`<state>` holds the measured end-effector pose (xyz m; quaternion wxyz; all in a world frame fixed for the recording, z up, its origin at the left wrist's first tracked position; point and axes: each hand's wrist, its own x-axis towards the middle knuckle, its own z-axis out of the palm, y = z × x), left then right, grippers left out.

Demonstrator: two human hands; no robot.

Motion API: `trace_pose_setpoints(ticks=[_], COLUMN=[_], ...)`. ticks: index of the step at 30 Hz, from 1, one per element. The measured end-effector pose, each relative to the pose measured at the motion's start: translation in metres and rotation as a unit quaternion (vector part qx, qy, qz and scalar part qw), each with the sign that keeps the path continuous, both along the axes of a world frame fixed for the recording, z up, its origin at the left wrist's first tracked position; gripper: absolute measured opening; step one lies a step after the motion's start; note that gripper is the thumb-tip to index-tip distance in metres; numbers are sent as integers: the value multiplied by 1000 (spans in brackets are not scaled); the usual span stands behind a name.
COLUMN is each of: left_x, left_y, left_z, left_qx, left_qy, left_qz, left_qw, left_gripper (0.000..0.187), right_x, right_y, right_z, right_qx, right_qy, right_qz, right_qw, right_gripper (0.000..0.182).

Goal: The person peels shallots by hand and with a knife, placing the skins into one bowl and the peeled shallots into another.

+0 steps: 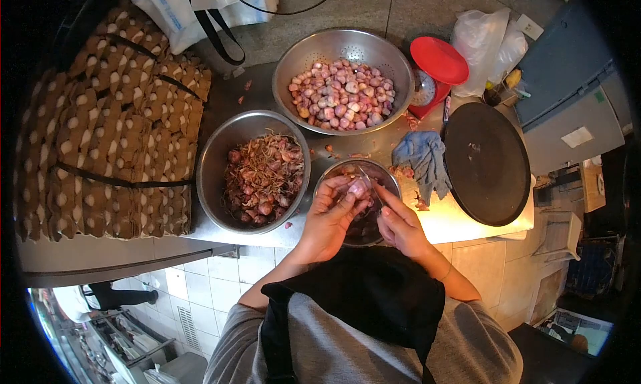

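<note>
Between the fingers of my left hand (332,218) is a shallot (358,187), pinkish and partly peeled. My right hand (402,225) grips a small knife (368,179), its blade against the shallot. Both hands are over a small metal bowl (364,236), whose contents are mostly hidden by them. Left of it stands a metal bowl (208,196) of unpeeled shallots (264,177) with dry roots. Behind, a large metal colander (286,63) holds peeled shallots (344,97).
Stacked egg trays (110,130) fill the left side. Right of the small bowl lie a blue cloth (424,160) and a round dark tray (486,163). A red scale (439,60) and plastic bags (479,43) stand behind. A person (110,296) is far off at lower left.
</note>
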<state>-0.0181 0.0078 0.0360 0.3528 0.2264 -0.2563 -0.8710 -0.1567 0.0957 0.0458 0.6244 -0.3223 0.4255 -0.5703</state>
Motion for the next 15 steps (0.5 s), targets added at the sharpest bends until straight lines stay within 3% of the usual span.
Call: trace_pose_setpoints(ticks=[11, 14, 15], left_x=[3, 2, 1], left_y=[-3, -2, 0], left_z=[11, 1, 2], left_qx=[53, -9, -22], left_qy=[25, -16, -26], left_qz=[-29, -9, 0], left_qw=[998, 1000, 999], left_gripper=[15, 14, 14], right_x=[-8, -15, -14], right_y=[-2, 2, 3], right_z=[1, -1, -3], right_qx=[32, -1, -6], right_qy=[64, 64, 111], right_qz=[-80, -3, -3], right_qw=[994, 998, 994], right_gripper=[42, 43, 43])
